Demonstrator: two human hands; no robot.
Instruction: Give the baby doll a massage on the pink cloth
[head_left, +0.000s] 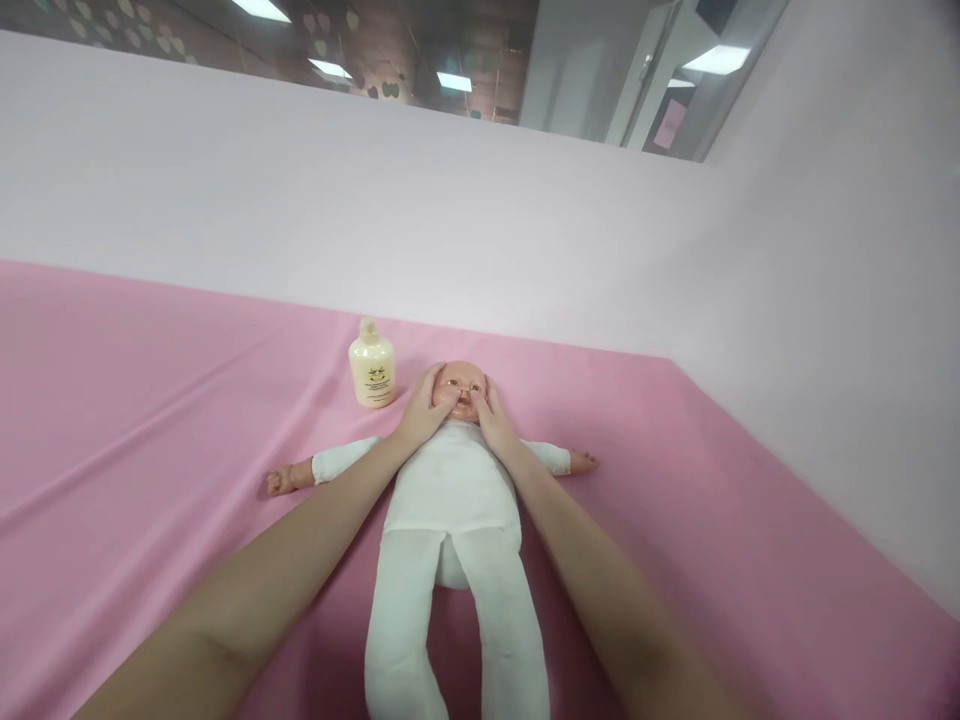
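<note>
A baby doll (456,485) with a white cloth body lies on its back, its head away from me and its arms stretched out sideways. Cupped along one side of its head is my left hand (424,408), thumb laid on the cheek near the mouth. My right hand (495,415) holds the other side of the head the same way, with its thumb tip beside the mouth. The fingers of both hands are partly hidden beside the head. Left of the doll's head stands a pale yellow bottle (372,372) with dark print and a pump-like top.
Under the doll spreads a pink sheet (187,400), creased on the left. A white wall (450,230) rises behind it and continues along the right side. Above the wall, a window or mirror (420,60) shows ceiling lights.
</note>
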